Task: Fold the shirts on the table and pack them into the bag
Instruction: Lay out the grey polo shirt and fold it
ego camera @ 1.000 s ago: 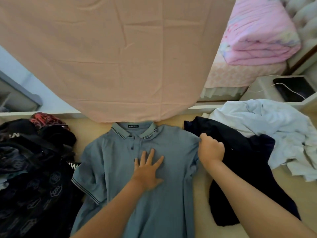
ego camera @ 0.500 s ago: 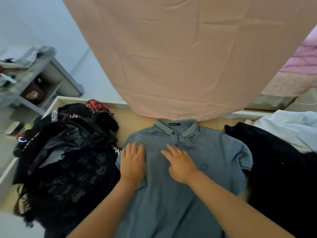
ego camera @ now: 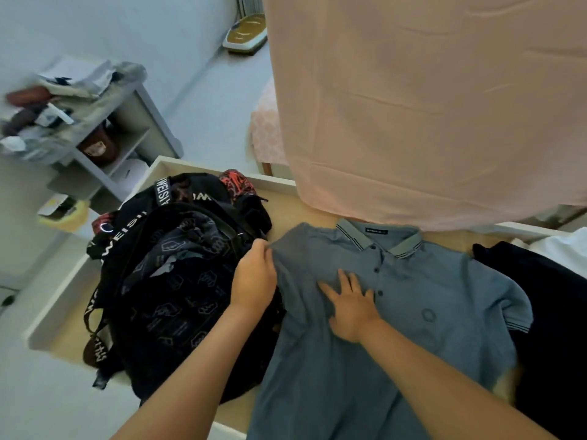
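A grey-blue polo shirt lies front up on the table, collar toward the far edge. My left hand grips the shirt's left shoulder edge, next to the black patterned backpack that stands open on the table's left side. My right hand presses flat on the shirt's chest, just left of the button placket, fingers spread. A dark navy shirt lies at the right, with a white garment behind it.
A peach cloth hangs over the table's far edge. A grey shelf unit with clutter stands on the floor at the left. The table has a raised white rim.
My view swung left. My left hand moved from the chest to the shirt's left shoulder and took hold of it. My right hand left the right sleeve and now presses on the chest.
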`<act>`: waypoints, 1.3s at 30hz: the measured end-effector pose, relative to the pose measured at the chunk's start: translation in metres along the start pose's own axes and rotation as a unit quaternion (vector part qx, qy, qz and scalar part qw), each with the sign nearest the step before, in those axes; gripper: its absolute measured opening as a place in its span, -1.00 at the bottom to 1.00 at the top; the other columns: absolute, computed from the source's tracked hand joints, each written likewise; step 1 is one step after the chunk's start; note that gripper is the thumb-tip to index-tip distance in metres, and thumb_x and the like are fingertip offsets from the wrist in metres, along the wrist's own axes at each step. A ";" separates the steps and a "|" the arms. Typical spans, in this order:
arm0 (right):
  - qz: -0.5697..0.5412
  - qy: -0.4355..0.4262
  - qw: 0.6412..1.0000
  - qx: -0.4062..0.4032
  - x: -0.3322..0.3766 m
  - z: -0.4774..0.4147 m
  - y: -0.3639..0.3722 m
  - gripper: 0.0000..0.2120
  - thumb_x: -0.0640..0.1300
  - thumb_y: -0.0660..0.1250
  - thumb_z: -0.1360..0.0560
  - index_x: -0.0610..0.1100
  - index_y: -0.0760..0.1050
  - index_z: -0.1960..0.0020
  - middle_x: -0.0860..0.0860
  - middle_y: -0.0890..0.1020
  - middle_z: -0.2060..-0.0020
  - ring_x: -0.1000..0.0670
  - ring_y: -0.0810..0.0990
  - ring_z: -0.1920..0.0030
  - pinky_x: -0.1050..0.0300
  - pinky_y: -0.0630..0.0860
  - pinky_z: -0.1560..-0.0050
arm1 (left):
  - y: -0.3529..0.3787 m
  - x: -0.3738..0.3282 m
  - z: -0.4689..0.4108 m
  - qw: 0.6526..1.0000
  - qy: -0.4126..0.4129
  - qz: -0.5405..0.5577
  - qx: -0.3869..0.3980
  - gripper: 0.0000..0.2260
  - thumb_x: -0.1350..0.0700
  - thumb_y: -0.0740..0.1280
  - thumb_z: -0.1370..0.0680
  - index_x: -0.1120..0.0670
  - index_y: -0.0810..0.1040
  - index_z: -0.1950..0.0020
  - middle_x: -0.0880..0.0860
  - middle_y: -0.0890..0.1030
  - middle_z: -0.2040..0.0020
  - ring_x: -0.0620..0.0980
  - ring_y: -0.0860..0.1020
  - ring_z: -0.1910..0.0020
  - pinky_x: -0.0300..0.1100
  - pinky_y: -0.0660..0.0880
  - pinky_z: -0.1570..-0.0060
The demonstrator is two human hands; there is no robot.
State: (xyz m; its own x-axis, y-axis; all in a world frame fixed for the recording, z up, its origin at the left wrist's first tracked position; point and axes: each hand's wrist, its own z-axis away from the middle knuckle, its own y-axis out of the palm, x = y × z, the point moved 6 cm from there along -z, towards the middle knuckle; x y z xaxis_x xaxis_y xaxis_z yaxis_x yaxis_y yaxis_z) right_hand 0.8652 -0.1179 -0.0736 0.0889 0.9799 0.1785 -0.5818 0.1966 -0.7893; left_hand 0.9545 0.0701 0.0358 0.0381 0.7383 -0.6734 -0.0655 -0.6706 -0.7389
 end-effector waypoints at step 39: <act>-0.167 0.387 0.873 -0.245 -0.322 0.134 -0.017 -0.74 0.17 0.36 -0.49 0.04 0.54 -0.09 -0.04 0.56 -0.07 -0.16 0.52 -0.15 -0.06 0.41 -0.15 | 0.276 -0.162 0.126 0.824 0.331 -0.225 0.402 -0.41 -0.02 0.24 -0.60 -0.11 0.10 -0.58 0.05 0.11 -0.58 0.09 0.12 -0.53 0.09 0.25 -0.43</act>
State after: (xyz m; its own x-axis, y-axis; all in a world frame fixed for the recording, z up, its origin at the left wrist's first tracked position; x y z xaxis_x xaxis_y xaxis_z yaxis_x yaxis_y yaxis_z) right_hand 0.7382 -0.4409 -0.0383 0.8178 0.5568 0.1453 -0.0196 0.2794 -0.9600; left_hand 0.8047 -0.2255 -0.0566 0.7565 0.5191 -0.3978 -0.5257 0.1207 -0.8421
